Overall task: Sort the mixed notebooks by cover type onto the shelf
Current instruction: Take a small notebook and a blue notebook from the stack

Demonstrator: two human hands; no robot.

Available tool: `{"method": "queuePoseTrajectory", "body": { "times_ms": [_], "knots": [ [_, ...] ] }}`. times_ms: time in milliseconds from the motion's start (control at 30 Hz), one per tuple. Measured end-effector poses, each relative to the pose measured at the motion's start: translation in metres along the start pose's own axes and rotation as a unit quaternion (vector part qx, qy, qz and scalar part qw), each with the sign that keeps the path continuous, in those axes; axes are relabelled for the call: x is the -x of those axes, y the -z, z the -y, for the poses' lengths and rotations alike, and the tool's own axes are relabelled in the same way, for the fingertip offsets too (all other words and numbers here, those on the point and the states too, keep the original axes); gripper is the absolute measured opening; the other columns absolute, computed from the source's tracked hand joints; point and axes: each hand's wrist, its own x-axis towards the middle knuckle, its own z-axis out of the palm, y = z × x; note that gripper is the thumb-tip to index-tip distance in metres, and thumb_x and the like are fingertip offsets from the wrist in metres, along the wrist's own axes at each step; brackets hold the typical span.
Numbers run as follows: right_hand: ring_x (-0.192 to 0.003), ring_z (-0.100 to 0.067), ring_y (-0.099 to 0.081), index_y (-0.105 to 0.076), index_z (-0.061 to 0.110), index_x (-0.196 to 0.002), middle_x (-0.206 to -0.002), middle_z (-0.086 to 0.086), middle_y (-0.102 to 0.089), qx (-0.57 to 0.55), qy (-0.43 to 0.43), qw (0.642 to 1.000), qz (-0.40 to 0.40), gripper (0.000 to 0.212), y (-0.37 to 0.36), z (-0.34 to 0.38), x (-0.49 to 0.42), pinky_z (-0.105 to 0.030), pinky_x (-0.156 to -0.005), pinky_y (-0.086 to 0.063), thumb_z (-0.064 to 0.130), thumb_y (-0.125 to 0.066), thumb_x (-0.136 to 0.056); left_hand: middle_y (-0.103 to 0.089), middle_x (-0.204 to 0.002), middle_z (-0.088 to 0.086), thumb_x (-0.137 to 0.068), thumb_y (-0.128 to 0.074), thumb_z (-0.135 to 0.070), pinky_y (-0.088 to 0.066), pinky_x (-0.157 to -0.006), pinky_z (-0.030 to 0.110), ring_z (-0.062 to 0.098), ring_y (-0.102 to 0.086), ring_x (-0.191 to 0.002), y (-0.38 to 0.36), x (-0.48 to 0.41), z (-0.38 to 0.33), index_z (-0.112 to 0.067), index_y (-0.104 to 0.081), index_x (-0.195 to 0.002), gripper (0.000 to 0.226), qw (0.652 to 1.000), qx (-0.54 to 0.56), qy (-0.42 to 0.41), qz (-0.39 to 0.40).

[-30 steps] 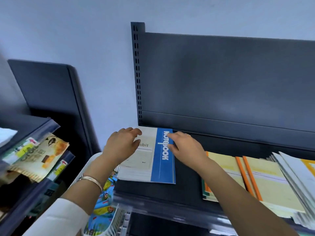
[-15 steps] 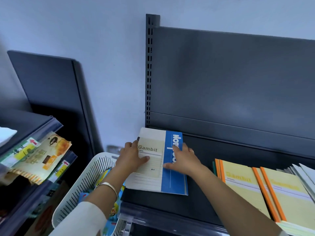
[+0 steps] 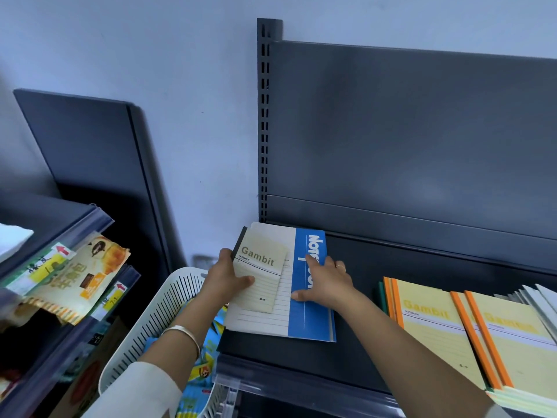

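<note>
Step, my read: seat the small pad squarely.

Shelf [image 3: 391, 297]: bears the blue notebook [image 3: 307, 315], which lies flat.

Advice: keep the notebook pinned and slide the Gambit pad [image 3: 262, 282] onto its pale left half, edges aligned, no overhang past its left edge.

Pad: cream cover, black spine, ruled lines; rests on the notebook's upper left.

Left hand [image 3: 224, 280]: pinches the pad's left edge, thumb on top.

Right hand [image 3: 327, 282]: flat, fingers spread, pressing the notebook's blue band.
</note>
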Motion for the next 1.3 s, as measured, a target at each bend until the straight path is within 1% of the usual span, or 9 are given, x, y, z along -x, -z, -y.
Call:
{"method": "queuePoseTrajectory", "body": {
  "times_ms": [200,333,500,633,767,933,1067,1200,1300],
  "knots": [
    [-0.144,-0.039,-0.007,-0.004,0.029,-0.151,-0.158,-0.017,0.001,-0.013,-0.001,1.000,-0.009,0.097,-0.004,0.001,0.003,-0.047,-0.112,-0.025,0.057,-0.064,-0.080,-0.055,-0.097,0.000,-0.079,-0.072,-0.020,-0.046,-0.075,0.030,0.021,-0.054,-0.089,0.005,0.009,-0.009,-0.013,-0.041,-0.108,0.043,0.999,-0.031,-0.028,-0.028],
    [-0.144,-0.038,-0.007,-0.005,0.028,-0.151,-0.159,-0.016,0.002,-0.025,0.000,1.000,-0.019,0.095,-0.007,0.001,0.005,-0.046,-0.113,-0.024,0.056,-0.062,-0.081,-0.056,-0.097,-0.001,-0.080,-0.072,-0.018,-0.050,-0.080,0.033,0.024,-0.058,-0.096,0.002,0.015,-0.016,-0.011,-0.041,-0.113,0.046,0.998,-0.030,-0.046,-0.017],
    [-0.145,-0.035,-0.007,-0.009,0.028,-0.151,-0.159,-0.011,0.000,-0.024,0.009,0.999,-0.027,0.090,-0.010,-0.002,0.009,-0.045,-0.113,-0.022,0.059,-0.059,-0.083,-0.056,-0.102,0.002,-0.081,-0.070,-0.015,-0.047,-0.079,0.032,0.021,-0.053,-0.092,0.000,0.017,-0.014,-0.013,-0.038,-0.108,0.042,0.999,0.007,-0.033,-0.007],
    [-0.146,-0.032,0.011,-0.010,0.028,-0.151,-0.160,-0.008,0.004,0.027,0.023,0.999,-0.029,0.085,-0.013,-0.004,0.011,-0.053,-0.116,-0.005,0.066,-0.048,-0.085,-0.057,-0.114,0.007,-0.081,-0.071,-0.016,-0.044,-0.081,0.030,0.024,-0.054,-0.099,0.002,0.018,-0.002,-0.008,-0.041,-0.119,0.049,0.998,0.060,0.023,-0.012],
    [-0.147,-0.027,0.011,-0.011,0.026,-0.151,-0.160,-0.010,0.000,0.075,0.067,0.994,-0.031,0.083,-0.018,0.002,0.012,-0.050,-0.116,0.005,0.068,-0.042,-0.086,-0.058,-0.113,0.008,-0.079,-0.073,-0.016,-0.048,-0.090,0.037,0.029,-0.057,-0.106,0.005,0.019,0.009,-0.010,-0.042,-0.114,0.047,0.995,0.089,0.041,-0.017],
    [-0.147,-0.025,-0.002,-0.020,0.021,-0.151,-0.159,-0.011,-0.007,0.002,0.105,0.994,-0.035,0.070,-0.019,0.017,0.015,-0.037,-0.118,-0.012,0.051,-0.048,-0.093,-0.057,-0.105,0.004,-0.080,-0.072,-0.012,-0.049,-0.085,0.036,0.026,-0.057,-0.097,0.013,0.022,0.012,-0.011,-0.043,-0.115,0.045,0.993,0.108,0.032,-0.041],
    [-0.136,-0.026,-0.031,-0.037,0.015,-0.143,-0.140,-0.008,-0.038,-0.063,0.103,0.990,-0.078,0.054,-0.019,0.020,0.012,-0.033,-0.105,-0.035,0.035,-0.052,-0.094,-0.056,-0.105,0.003,-0.083,-0.067,-0.007,-0.049,-0.083,0.036,0.025,-0.057,-0.096,0.020,0.023,0.011,-0.010,-0.042,-0.117,0.042,0.987,0.137,0.001,-0.081],
    [-0.135,-0.021,-0.033,-0.024,0.013,-0.148,-0.149,-0.004,-0.029,-0.149,0.083,0.980,-0.103,0.065,-0.017,0.020,0.008,-0.031,-0.108,-0.032,0.025,-0.056,-0.094,-0.060,-0.106,0.005,-0.084,-0.064,-0.003,-0.051,-0.088,0.045,0.029,-0.060,-0.098,0.024,0.025,0.009,-0.016,-0.040,-0.110,0.037,0.974,0.204,-0.019,-0.102],
    [-0.113,-0.016,-0.051,-0.033,0.017,-0.140,-0.133,-0.001,-0.048,-0.299,0.061,0.943,-0.135,0.055,-0.012,0.021,0.011,-0.025,-0.093,-0.042,0.018,-0.059,-0.092,-0.060,-0.107,0.006,-0.085,-0.063,-0.003,-0.052,-0.088,0.044,0.027,-0.060,-0.098,0.026,0.028,0.002,-0.019,-0.040,-0.110,0.038,0.958,0.263,-0.027,-0.108]
  ]
}}
